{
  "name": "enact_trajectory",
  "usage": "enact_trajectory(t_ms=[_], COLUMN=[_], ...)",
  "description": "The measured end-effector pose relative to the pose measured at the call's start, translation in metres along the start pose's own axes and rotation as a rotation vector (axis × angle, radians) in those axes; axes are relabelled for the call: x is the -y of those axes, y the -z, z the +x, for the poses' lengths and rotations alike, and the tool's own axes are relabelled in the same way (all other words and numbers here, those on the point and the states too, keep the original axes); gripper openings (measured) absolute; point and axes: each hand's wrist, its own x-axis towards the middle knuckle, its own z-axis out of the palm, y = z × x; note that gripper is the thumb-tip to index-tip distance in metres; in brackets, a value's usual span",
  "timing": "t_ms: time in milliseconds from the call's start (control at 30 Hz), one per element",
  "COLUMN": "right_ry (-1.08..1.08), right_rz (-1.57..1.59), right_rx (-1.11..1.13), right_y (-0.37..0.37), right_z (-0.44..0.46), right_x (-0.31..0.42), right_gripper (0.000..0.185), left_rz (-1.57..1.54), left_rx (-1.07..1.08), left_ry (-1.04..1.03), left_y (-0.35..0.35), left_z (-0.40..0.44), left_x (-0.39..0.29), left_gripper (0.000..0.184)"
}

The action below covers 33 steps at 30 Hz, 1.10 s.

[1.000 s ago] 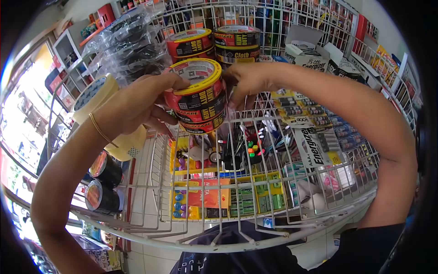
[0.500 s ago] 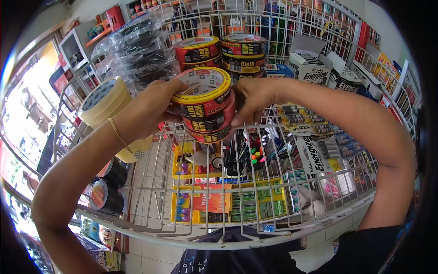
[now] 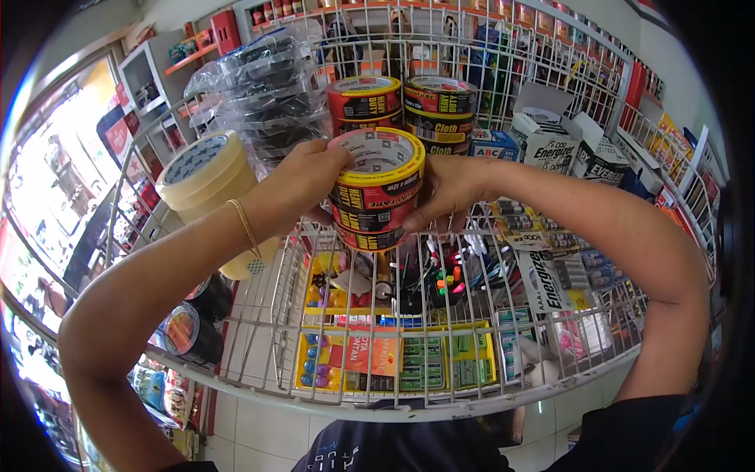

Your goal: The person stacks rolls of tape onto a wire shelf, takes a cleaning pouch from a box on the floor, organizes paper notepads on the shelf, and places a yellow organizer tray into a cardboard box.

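Observation:
A stack of cloth tape rolls (image 3: 376, 197), red and black with yellow rims, is between my two hands above the white wire rack. My left hand (image 3: 314, 175) grips it from the left, with fingers at the top roll's rim. From the right, my right hand (image 3: 450, 189) holds the stack's side, its thumb low on the rolls. Just behind stand two more stacks of tape, one on the left (image 3: 363, 104) and one labelled "Cloth" (image 3: 439, 126). Left of my left hand is a tall stack of clear tape rolls (image 3: 206, 169).
Plastic-wrapped black rolls (image 3: 271, 102) are piled at the back left. Energizer boxes (image 3: 546, 141) and battery packs (image 3: 543, 275) lie to the right. Beneath the wire rack (image 3: 440, 409) are yellow trays (image 3: 314, 385) of small goods and several pens (image 3: 448, 275).
The held tape stack and both hands appear slightly farther right and lower in view. The whole scene has shifted the same way, so the camera moved. Both hands keep their hold.

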Motion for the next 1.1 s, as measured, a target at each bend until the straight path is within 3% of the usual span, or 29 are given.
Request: enact_trajectory(t_ms=[200, 333, 567, 667, 900, 1033, 1100], right_ry=[-0.078, -0.147, -0.062, 0.051, 0.148, 0.158, 0.113], right_rz=[-0.054, -0.152, -0.139, 0.043, -0.11, -0.046, 0.242], right_rx=[0.069, 0.16, -0.019, -0.216, -0.414, -0.414, -0.202], right_y=[0.012, 0.031, 0.046, 0.039, 0.022, 0.025, 0.043], right_z=[-0.006, -0.007, -0.015, -0.013, -0.003, -0.007, -0.007], right_x=[0.011, 0.029, 0.046, 0.054, 0.05, 0.048, 0.038], right_gripper=[0.051, 0.051, 0.043, 0.036, 0.031, 0.029, 0.03], left_rz=[0.113, 0.152, 0.187, 0.177, 0.175, 0.122, 0.168], left_rx=[-0.133, -0.084, -0.133, -0.148, -0.12, -0.158, -0.116], left_ry=[-0.014, -0.015, -0.075, -0.095, -0.079, -0.071, -0.032], left_y=[0.001, 0.004, 0.003, 0.001, 0.006, 0.005, 0.006], left_z=[0.003, 0.006, 0.007, 0.009, 0.013, 0.011, 0.008], left_x=[0.001, 0.0, 0.002, 0.003, 0.005, 0.003, -0.003], left_gripper=[0.043, 0.044, 0.045, 0.045, 0.046, 0.047, 0.048])
